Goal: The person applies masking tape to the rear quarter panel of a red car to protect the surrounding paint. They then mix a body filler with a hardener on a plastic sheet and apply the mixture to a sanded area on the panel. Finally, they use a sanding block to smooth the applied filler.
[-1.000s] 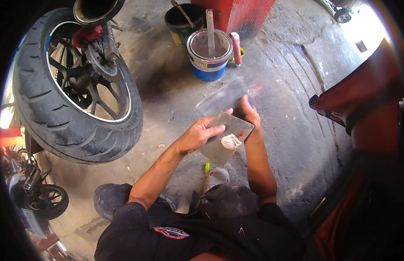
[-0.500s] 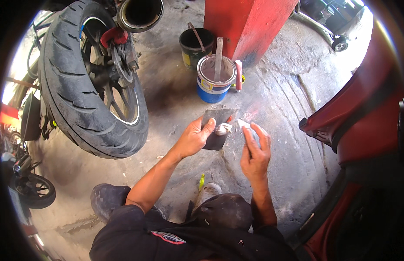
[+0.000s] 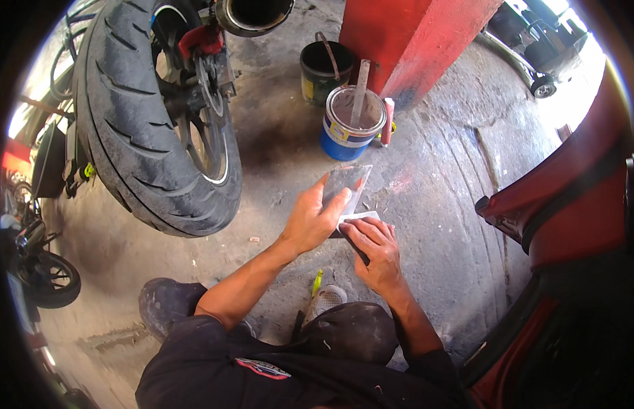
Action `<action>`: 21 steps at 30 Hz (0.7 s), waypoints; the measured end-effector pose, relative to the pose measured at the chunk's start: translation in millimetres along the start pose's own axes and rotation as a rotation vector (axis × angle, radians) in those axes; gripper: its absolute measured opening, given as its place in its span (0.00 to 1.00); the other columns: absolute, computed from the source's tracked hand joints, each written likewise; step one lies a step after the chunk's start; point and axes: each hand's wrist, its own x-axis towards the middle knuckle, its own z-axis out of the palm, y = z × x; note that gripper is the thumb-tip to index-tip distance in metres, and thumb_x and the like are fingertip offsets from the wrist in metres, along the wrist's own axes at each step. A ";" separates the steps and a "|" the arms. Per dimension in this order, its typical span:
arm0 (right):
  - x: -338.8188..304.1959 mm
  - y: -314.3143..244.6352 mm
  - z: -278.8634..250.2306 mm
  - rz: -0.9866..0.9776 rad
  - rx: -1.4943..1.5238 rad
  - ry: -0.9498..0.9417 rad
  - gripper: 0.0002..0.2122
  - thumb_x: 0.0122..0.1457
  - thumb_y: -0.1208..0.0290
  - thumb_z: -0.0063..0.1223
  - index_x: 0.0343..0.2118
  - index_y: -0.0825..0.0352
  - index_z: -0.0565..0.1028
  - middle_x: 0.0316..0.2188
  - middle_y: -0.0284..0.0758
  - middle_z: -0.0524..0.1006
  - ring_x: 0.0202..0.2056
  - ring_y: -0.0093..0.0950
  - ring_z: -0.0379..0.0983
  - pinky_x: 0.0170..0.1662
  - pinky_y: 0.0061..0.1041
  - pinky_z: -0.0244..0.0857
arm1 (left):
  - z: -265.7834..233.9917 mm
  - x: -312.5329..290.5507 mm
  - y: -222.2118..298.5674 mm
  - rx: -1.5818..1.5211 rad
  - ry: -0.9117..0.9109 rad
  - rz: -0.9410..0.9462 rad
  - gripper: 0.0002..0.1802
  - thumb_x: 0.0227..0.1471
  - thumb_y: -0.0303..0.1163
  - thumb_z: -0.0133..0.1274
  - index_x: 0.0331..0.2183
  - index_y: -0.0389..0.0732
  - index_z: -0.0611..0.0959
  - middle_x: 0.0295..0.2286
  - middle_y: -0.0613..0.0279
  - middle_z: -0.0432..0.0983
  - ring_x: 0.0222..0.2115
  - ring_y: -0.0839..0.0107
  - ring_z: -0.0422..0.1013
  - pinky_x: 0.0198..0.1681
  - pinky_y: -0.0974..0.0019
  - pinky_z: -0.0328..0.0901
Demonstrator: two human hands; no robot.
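Note:
A thin dark grey flat plate (image 3: 343, 180) is gripped by my left hand (image 3: 310, 219), thumb on top and fingers underneath. A red smear (image 3: 359, 184) shows near the plate's right edge. In my right hand (image 3: 379, 255) is a pale flat spreader (image 3: 363, 217), pinched with the fingers laid along it. The spreader is over the plate's near part, close to my left thumb, and hides whatever lies under it there. Beyond my hands stands an open blue and white tin (image 3: 343, 148) with a flat stick (image 3: 360, 95) leaning in it.
Beside the tin stands a pink tube (image 3: 387, 123). A black bucket (image 3: 317, 92) and a red pillar (image 3: 399, 48) are behind it. A motorcycle wheel (image 3: 126, 136) rises at left under an exhaust pipe (image 3: 255, 10). Red bodywork (image 3: 576, 204) juts in at right.
My right hand has moved left and brought the spreader onto the plate. The pale lump seen there earlier is now covered. The view has shifted slightly.

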 end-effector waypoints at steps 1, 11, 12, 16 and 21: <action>-1.8 0.0 -2.2 -0.005 0.000 -0.041 0.23 0.42 0.85 0.53 0.45 0.62 0.80 0.45 0.32 0.78 0.49 0.34 0.72 0.53 0.36 0.61 | -2.0 2.4 1.2 0.008 0.020 0.036 0.18 0.62 0.32 0.49 0.53 0.38 0.76 0.39 0.56 0.81 0.38 0.70 0.76 0.46 0.63 0.68; 4.4 -34.5 -47.4 -0.405 0.161 0.287 0.22 0.49 0.86 0.50 0.50 0.72 0.72 0.49 0.48 0.72 0.52 0.48 0.68 0.57 0.47 0.64 | -4.3 6.6 44.4 -0.813 0.085 -0.669 0.21 0.60 0.27 0.51 0.54 0.37 0.71 0.47 0.57 0.76 0.44 0.70 0.75 0.48 0.64 0.70; 0.6 -21.5 -42.3 -0.268 -0.120 0.189 0.25 0.47 0.86 0.50 0.53 0.71 0.69 0.52 0.45 0.70 0.54 0.44 0.67 0.56 0.48 0.64 | -6.1 5.0 50.5 -0.811 0.040 -0.644 0.21 0.60 0.27 0.51 0.54 0.37 0.71 0.47 0.57 0.76 0.44 0.71 0.75 0.49 0.64 0.70; -13.8 40.7 -48.1 -0.120 -0.361 -0.304 0.25 0.45 0.88 0.47 0.50 0.70 0.74 0.49 0.41 0.74 0.55 0.41 0.67 0.56 0.45 0.63 | -9.9 0.0 43.1 -0.745 -0.007 -0.450 0.20 0.59 0.25 0.50 0.53 0.36 0.72 0.45 0.57 0.76 0.44 0.72 0.74 0.50 0.65 0.68; 35.5 1.3 -93.0 -0.126 -0.150 -0.079 0.22 0.44 0.90 0.45 0.43 0.68 0.79 0.41 0.37 0.81 0.46 0.37 0.72 0.53 0.38 0.63 | -1.5 1.5 15.9 -0.497 -0.032 -0.206 0.18 0.60 0.26 0.49 0.52 0.35 0.73 0.44 0.58 0.77 0.43 0.74 0.73 0.49 0.67 0.67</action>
